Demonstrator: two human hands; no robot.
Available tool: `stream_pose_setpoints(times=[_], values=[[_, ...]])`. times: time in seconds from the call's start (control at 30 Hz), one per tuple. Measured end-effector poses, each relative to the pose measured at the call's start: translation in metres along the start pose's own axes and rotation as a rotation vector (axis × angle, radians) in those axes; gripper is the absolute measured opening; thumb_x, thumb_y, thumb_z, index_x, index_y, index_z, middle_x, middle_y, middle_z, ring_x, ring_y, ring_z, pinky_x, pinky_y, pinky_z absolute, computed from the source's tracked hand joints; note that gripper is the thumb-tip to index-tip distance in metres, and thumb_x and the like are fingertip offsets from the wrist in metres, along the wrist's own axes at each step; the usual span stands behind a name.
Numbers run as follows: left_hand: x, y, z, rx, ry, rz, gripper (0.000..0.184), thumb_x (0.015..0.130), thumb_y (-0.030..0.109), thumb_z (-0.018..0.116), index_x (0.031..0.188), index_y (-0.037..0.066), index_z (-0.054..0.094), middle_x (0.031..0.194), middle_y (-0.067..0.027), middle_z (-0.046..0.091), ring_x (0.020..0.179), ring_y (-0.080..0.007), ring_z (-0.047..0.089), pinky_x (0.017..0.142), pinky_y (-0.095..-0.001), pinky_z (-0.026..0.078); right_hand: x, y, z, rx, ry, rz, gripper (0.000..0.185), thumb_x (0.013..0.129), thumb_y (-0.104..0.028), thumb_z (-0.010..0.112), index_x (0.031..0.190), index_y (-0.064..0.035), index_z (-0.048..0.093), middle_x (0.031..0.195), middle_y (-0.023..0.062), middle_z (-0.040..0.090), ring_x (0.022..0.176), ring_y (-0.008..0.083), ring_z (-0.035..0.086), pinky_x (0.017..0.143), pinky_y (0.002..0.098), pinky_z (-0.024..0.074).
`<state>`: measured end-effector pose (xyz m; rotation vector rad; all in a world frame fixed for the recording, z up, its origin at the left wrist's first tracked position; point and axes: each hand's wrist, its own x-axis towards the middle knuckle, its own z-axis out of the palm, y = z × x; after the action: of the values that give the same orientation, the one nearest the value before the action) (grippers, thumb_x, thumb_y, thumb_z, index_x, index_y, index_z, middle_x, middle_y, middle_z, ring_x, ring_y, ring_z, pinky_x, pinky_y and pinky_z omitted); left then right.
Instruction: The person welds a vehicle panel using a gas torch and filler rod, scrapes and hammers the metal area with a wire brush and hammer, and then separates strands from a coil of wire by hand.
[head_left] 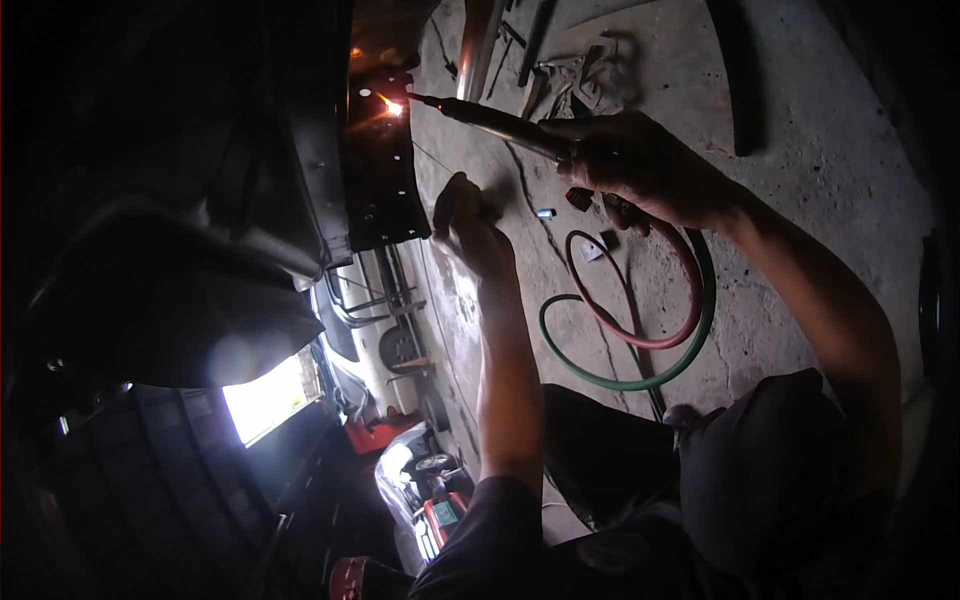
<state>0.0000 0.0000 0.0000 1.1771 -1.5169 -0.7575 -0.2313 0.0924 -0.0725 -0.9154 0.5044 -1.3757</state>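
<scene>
My right hand (pixel 640 165) is wrapped round the handle of a gas welding torch (pixel 505 125). The torch's narrow tip points left at a dark metal panel (pixel 385 185) with small holes, where a bright orange glow (pixel 393 107) shows near the edge. Below the torch, my left hand (pixel 465 225) is closed, with the fingers pinched. A thin filler rod (pixel 432 158) runs from these fingers up toward the panel's edge. Red hose (pixel 655 345) and green hose (pixel 610 383) loop down from the torch; shadow hides part of the right fingers.
Cracked concrete floor (pixel 800 230) lies beneath, with metal scraps (pixel 580 80) and a curved dark strip (pixel 735 80) on it. Dark vehicle bodywork (pixel 170 150) fills the left side. Farther back stand a white vehicle (pixel 375 350) and a red object (pixel 445 515).
</scene>
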Motion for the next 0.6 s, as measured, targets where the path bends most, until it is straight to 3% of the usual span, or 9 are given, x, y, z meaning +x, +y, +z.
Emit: stream_pose_setpoints(times=[0.27, 0.6], values=[[-0.003, 0.004, 0.002, -0.016, -0.045, 0.056, 0.014, 0.081, 0.005, 0.064, 0.090, -0.004, 0.068, 0.070, -0.0030, 0.055, 0.057, -0.0102, 0.049, 0.047, -0.0222, 0.038, 0.003, 0.008, 0.003, -0.034, 0.044, -0.097, 0.061, 0.094, -0.023, 0.063, 0.148, -0.0026, 0.043, 0.087, 0.0098, 0.067, 0.052, 0.0086, 0.059, 0.047, 0.0236, 0.0509], [-0.002, 0.000, 0.000, -0.015, 0.009, -0.033, 0.016, 0.085, 0.005, 0.065, 0.097, -0.003, 0.068, 0.071, -0.0030, 0.056, 0.060, -0.0105, 0.050, 0.050, -0.0227, 0.039, 0.001, 0.004, 0.002, 0.003, 0.006, -0.036, 0.063, 0.095, -0.026, 0.062, 0.149, -0.0008, 0.040, 0.088, 0.0099, 0.066, 0.050, 0.0085, 0.059, 0.044, 0.0236, 0.0501]])
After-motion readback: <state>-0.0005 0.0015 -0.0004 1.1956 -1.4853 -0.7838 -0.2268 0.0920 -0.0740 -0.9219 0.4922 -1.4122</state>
